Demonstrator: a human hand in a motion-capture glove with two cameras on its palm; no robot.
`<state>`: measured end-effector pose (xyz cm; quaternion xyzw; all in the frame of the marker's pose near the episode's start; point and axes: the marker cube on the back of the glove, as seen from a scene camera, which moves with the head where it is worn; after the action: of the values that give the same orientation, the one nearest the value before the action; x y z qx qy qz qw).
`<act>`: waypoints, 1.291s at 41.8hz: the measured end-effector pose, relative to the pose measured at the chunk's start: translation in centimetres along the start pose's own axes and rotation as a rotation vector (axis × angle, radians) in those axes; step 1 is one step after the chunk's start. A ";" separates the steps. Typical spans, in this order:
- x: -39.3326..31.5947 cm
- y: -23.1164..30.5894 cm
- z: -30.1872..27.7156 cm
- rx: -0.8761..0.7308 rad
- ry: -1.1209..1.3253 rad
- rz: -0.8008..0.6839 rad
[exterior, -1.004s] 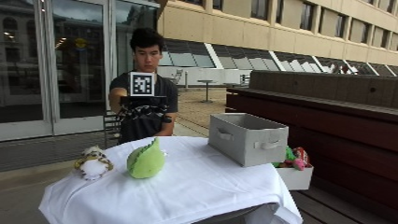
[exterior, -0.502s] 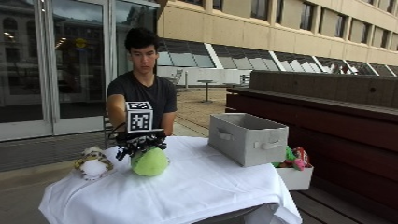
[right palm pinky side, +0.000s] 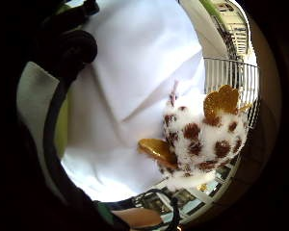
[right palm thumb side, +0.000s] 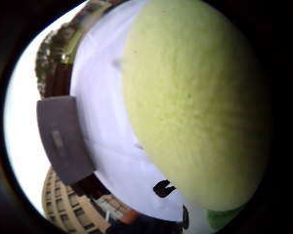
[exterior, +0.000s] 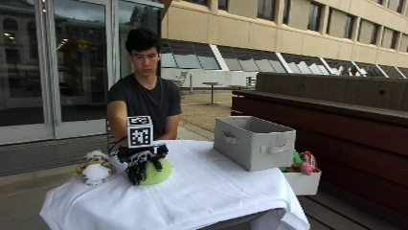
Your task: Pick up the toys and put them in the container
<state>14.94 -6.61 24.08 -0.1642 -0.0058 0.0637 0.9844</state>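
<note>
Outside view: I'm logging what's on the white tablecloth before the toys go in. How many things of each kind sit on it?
Soft toys: 2, a green one under the gloved hand and a spotted owl.
Grey bins: 1.
Total: 3.

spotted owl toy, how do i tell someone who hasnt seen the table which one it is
On the white tablecloth, look to the end farthest from the grey container. The spotted owl toy sits upright there near the edge, beside the green plush toy under the gloved right hand. It alone is white and fluffy with brown spots.
</note>
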 end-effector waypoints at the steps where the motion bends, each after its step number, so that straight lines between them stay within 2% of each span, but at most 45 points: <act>1: -0.1 0.2 -0.1 0.014 0.006 0.013; 9: -0.9 0.2 -1.0 0.131 0.105 0.061; 28: -1.8 0.6 -5.1 0.100 0.072 0.047; 40: -5.0 2.8 -16.1 0.239 0.086 0.117; 42: -5.8 3.9 -17.9 0.212 0.093 0.121; 44: -6.5 4.7 -19.7 0.213 0.099 0.112; 48: -8.1 5.9 -23.1 0.318 0.104 0.076; 54: -11.2 9.1 -28.3 0.358 0.104 0.051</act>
<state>3.59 -8.59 -5.53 0.0105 0.0608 0.0801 0.9949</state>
